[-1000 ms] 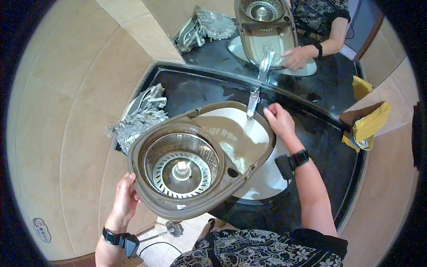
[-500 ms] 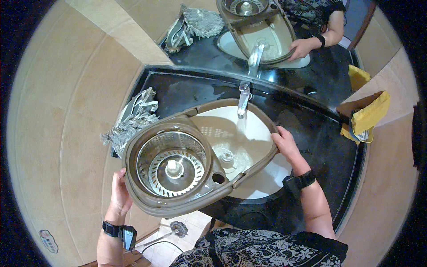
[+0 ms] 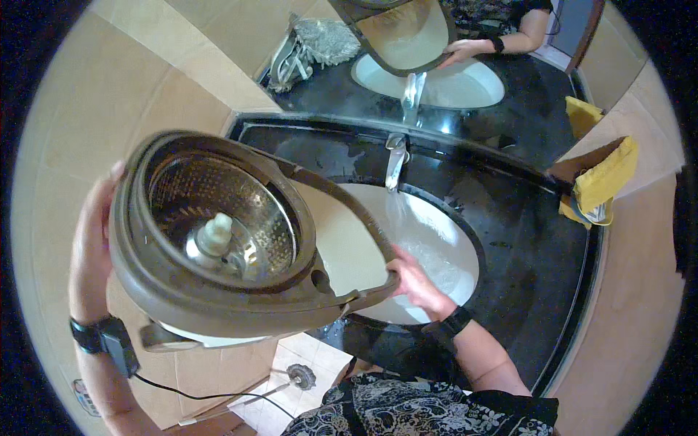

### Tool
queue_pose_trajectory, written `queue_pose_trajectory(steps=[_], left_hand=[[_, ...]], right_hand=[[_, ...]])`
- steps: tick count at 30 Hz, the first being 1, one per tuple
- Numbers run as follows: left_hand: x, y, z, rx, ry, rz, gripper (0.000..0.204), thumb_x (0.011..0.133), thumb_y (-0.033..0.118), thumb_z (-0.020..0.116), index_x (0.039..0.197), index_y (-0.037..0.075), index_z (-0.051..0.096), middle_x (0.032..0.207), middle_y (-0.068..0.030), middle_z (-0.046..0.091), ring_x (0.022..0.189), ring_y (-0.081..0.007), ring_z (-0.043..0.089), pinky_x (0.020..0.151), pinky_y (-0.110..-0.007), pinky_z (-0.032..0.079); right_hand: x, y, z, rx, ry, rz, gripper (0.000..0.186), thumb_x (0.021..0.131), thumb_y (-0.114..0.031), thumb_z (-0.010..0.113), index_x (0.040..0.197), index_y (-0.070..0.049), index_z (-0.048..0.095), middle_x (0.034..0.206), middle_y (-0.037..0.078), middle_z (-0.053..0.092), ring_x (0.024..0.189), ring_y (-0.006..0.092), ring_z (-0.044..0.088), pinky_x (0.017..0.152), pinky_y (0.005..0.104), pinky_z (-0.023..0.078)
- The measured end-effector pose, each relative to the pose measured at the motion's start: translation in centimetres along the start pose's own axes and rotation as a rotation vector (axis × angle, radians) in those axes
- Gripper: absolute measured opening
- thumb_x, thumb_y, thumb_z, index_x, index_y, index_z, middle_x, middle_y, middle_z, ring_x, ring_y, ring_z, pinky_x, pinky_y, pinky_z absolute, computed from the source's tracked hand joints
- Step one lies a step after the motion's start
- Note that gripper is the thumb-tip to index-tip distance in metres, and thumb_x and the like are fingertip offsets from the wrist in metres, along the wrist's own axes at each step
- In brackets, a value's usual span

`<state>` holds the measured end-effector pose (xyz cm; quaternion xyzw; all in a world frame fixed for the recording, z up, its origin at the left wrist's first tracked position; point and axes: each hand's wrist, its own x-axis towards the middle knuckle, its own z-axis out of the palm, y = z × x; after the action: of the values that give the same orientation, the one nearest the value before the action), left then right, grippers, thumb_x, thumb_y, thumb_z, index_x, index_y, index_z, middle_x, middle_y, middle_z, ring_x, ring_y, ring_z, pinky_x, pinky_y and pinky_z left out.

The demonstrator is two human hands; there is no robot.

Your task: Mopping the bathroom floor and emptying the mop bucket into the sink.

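Observation:
I hold a brown mop bucket (image 3: 225, 305) tilted and raised over the left side of the sink. Its perforated steel spin basket (image 3: 273, 207) has a pale plastic hub (image 3: 217, 234); the bucket's other compartment is cream inside. My left hand (image 3: 96, 229) is closed on the bucket's left end, its fingertips partly hidden. My right hand (image 3: 413, 280) grips the right end of the rim above the white oval basin (image 3: 443, 240). Water runs from the chrome tap (image 3: 397, 156) into the basin. The grey mop pad seen earlier on the left counter is now hidden by the bucket, showing only in the mirror.
The black counter (image 3: 531, 254) has a raised edge and a wall mirror (image 3: 502, 131) behind it. Yellow cloths (image 3: 603, 182) hang at the right wall. Tiled walls flank both sides. Below, a pole with a round head (image 3: 301, 376) rests on the floor tiles, near a black cable.
Both hands have carried the bucket leftward and tilted it, its left end rising. The basin and the tap's stream onto it are uncovered. The right hand has moved down and left.

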<state>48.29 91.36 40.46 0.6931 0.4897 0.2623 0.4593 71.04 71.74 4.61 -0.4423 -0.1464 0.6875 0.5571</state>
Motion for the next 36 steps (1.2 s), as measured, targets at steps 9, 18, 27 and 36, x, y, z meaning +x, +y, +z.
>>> queue_pose_trajectory(steps=[9,18,27,36], left_hand=[[5.6,6.1,8.7,0.311,-0.098,-0.086,0.027,0.082,0.032,0.048,0.09,0.009,0.059,0.048,0.0116,0.032,0.035,0.0012,0.025,0.032,-0.015,0.015],[7.3,6.7,11.5,0.44,-0.199,-0.121,0.027,0.08,0.035,0.052,0.065,0.012,0.055,0.043,0.0104,0.031,0.031,0.0007,0.022,0.029,-0.017,0.013],[4.9,5.5,8.5,0.326,-0.091,-0.061,0.031,0.081,0.036,0.049,0.09,0.009,0.06,0.047,0.0112,0.032,0.036,0.0002,0.022,0.033,-0.017,0.014],[-3.8,-4.1,2.2,-0.114,0.035,-0.32,0.02,0.079,0.033,0.052,0.073,0.014,0.049,0.055,0.009,0.035,0.045,-0.0031,0.032,0.04,-0.017,0.026]], right_hand=[[0.5,4.8,3.7,0.335,-0.134,0.291,0.047,0.077,-0.012,0.039,0.123,-0.016,0.032,0.094,0.006,0.051,0.078,0.0171,0.054,0.055,0.0338,0.049],[0.3,5.4,3.8,0.365,-0.194,0.321,0.044,0.079,-0.013,0.04,0.122,-0.016,0.033,0.09,0.005,0.053,0.073,0.0151,0.054,0.05,0.0318,0.049],[-0.3,3.0,0.8,0.179,0.0,0.25,0.04,0.076,-0.009,0.037,0.116,-0.007,0.038,0.09,0.01,0.049,0.064,0.0203,0.055,0.041,0.0341,0.051],[-0.6,-6.2,-5.8,-0.225,0.183,0.012,0.052,0.073,-0.019,0.045,0.123,-0.008,0.035,0.09,0.008,0.052,0.07,0.0158,0.055,0.05,0.0303,0.051]])
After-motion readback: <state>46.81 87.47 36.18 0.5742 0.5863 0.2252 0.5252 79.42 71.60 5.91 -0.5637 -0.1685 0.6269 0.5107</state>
